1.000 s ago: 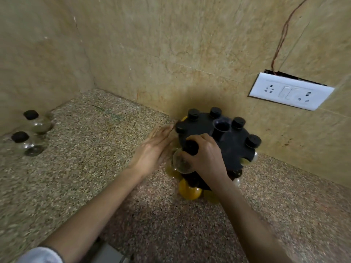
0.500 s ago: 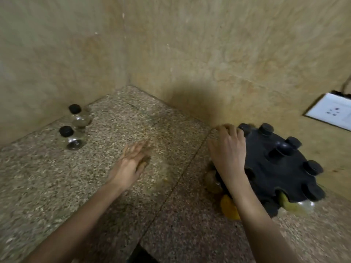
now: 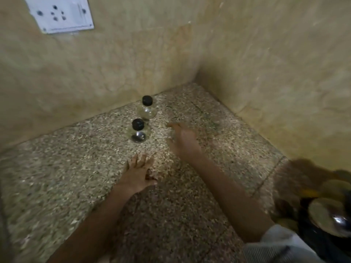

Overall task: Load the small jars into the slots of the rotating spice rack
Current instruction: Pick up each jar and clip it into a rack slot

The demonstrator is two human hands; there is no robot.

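- Hands both reach out over the speckled stone counter (image 3: 57,186), toward its corner, and neither one holds anything.
- The left hand (image 3: 139,172) lies low and palm down, fingers spread and pointing at the jars; whether it touches the counter is unclear.
- The right hand (image 3: 183,138) is stretched further forward, blurred, fingers loosely extended and unclenched, near the jars but apart from them.
- The near jar (image 3: 137,130) and the far jar (image 3: 147,108), clear glass with black caps, stand upright close together by the left wall.
- The spice rack (image 3: 326,211) shows only partly, blurred, at the lower right edge beside the right sleeve (image 3: 279,243).
- A white socket plate (image 3: 59,14) sits on the left wall.
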